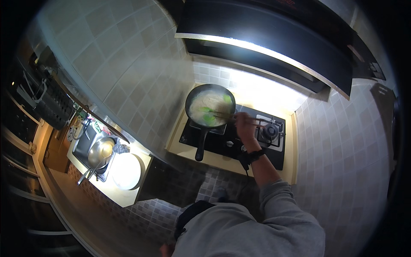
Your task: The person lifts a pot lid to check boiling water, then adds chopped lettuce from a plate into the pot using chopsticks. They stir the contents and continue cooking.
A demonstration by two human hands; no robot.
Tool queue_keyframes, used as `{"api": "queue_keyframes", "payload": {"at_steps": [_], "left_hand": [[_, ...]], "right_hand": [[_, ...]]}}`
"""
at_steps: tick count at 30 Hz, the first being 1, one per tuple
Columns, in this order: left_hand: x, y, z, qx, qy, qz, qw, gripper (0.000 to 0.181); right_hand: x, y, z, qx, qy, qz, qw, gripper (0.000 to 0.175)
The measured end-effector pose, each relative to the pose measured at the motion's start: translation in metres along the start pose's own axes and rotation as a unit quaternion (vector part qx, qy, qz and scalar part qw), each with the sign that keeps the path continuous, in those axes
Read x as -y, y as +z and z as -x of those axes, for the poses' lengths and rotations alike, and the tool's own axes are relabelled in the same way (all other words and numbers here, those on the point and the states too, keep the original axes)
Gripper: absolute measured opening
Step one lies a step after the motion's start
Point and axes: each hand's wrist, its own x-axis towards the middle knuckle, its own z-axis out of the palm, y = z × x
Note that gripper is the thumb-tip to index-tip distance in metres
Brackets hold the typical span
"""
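Note:
My right hand (244, 124) grips a pair of wooden chopsticks (222, 114), their tips down in a dark frying pan (186, 107). Pale noodles (205, 99) fill the pan in a whitish liquid, with bright green vegetable leaves (208, 119) among them. The pan stands on the left burner of a black gas stove (236, 141), and its handle (201, 144) points toward me. A sliver of my left hand (166, 250) shows low at the bottom edge, by my side; its fingers are hidden.
A black range hood (266, 48) overhangs the stove. The right burner (270, 131) carries no pot. To the left, a metal wok (96, 152) rests in the sink (84, 141), beside a white plate (126, 171) on the counter. A tiled wall (144, 74) borders the stove's left side.

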Motion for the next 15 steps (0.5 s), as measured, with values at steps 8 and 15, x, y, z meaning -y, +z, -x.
{"api": "queue_keyframes", "payload": {"at_steps": [8, 15], "left_hand": [[-0.014, 0.015, 0.013, -0.002, -0.017, 0.012, 1.000, 0.033], [-0.025, 0.020, 0.017, -0.006, -0.031, 0.020, 0.999, 0.033]], "right_hand": [[-0.074, 0.013, -0.027, -0.090, 0.257, -0.105, 0.956, 0.033], [-0.105, 0.066, -0.009, -0.240, 0.511, -0.363, 0.741, 0.035]]}}
